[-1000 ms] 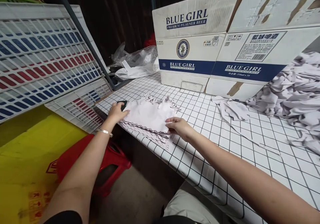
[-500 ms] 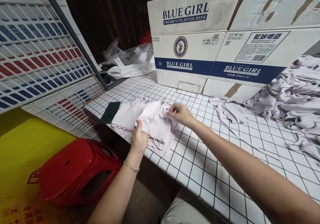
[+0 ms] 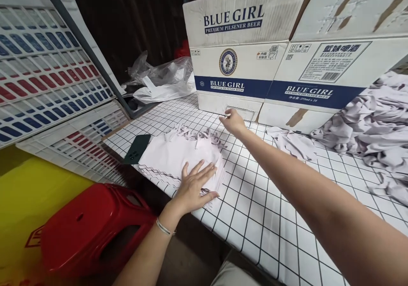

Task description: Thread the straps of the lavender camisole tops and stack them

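Observation:
A stack of pale cloth pieces with zigzag-cut edges [image 3: 178, 154] lies near the left front edge of a table with a white grid-pattern cover [image 3: 261, 201]. My left hand [image 3: 194, 186] lies flat on the stack's near right corner, fingers spread. My right hand [image 3: 233, 121] is stretched out past the stack, close to the foot of a Blue Girl beer carton [image 3: 236, 56]. Its fingers are pinched on a small pale scrap that I cannot name. A dark green phone [image 3: 137, 149] lies at the stack's left side.
A second carton [image 3: 331, 65] stands to the right. Beyond it, a heap of pale cloth [image 3: 376, 124] and loose pieces [image 3: 291, 141] lie on the table. Plastic bags [image 3: 162, 80] sit behind. Left: plastic grid panels [image 3: 41, 73], a red stool [image 3: 92, 230], a yellow box [image 3: 22, 205].
My left hand let go of the lifted cloth and now lies flat on the stack. My right hand moved from the stack's far edge away towards the carton.

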The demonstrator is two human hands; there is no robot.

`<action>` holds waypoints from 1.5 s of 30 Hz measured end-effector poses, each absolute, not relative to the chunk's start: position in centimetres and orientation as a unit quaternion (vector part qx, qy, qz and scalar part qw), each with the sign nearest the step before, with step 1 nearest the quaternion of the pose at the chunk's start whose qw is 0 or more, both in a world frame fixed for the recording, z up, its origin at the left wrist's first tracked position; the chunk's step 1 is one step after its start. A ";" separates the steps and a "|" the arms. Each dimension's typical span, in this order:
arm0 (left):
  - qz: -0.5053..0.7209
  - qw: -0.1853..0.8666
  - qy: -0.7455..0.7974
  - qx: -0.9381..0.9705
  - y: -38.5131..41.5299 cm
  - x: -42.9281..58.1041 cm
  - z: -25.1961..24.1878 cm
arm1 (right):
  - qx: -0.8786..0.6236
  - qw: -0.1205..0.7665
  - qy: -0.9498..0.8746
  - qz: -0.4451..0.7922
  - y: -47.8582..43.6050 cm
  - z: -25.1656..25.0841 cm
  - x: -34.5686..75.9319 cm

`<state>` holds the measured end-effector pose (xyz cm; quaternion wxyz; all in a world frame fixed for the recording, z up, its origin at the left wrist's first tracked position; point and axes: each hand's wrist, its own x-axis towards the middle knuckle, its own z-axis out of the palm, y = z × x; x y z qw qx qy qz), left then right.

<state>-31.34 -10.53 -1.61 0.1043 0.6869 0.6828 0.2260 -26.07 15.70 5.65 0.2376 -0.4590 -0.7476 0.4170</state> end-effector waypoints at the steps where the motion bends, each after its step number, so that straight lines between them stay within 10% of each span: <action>1: 0.210 0.099 0.687 0.688 -10.4 -31.3 -1.5 | -0.424 0.238 -0.783 0.388 14.6 4.9 -25.8; 13: 0.334 -0.008 0.667 0.666 -8.8 -30.0 -1.2 | -0.314 0.260 -0.898 0.166 7.8 -0.8 -10.2; 27: 0.343 0.311 0.477 0.747 10.5 -7.7 2.5 | -0.757 0.400 -0.517 0.015 11.9 -1.5 29.1; 37: 0.277 0.336 0.546 0.715 21.4 9.8 -1.0 | -0.759 0.305 -0.564 0.117 23.1 -0.9 28.0; 45: 0.153 0.484 0.475 0.718 14.5 -0.4 2.8 | -0.555 0.354 -0.711 0.249 20.6 1.0 26.2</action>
